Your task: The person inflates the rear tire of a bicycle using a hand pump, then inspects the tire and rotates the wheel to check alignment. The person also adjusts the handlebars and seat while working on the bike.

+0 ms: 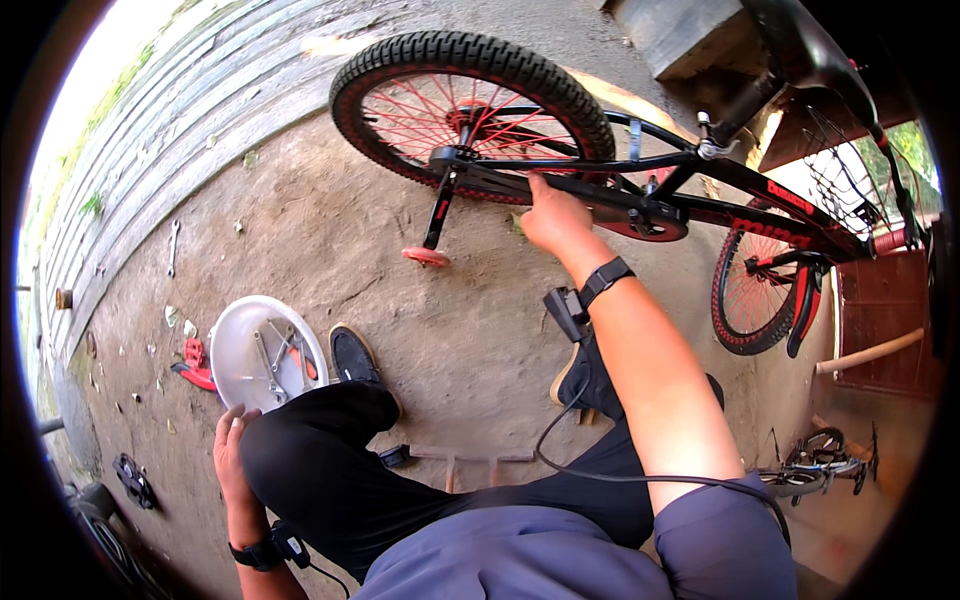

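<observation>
A black and red bicycle (737, 190) stands across the far side, its knobbly-tyred rear wheel (470, 110) at the left. My right hand (557, 222) reaches out to the long black chain guard (600, 192); one stretched finger touches it, while the other fingers are mostly hidden. Left of that hand, a crank arm (438, 212) hangs down with a red training wheel or pedal-like disc (427, 257) at its end. My left hand (230, 455) rests against my left knee, fingers loosely extended and holding nothing. Close by it is a white basin (228, 345) containing wrenches (268, 365) and orange-handled pliers (297, 358).
A loose wrench (173, 248) and a red-handled tool (195, 377) lie on the dirt floor at the left. A black pedal-like part (135, 480) lies nearer. Another small bicycle (820, 465) is at the right. Concrete steps (200, 130) border the far left.
</observation>
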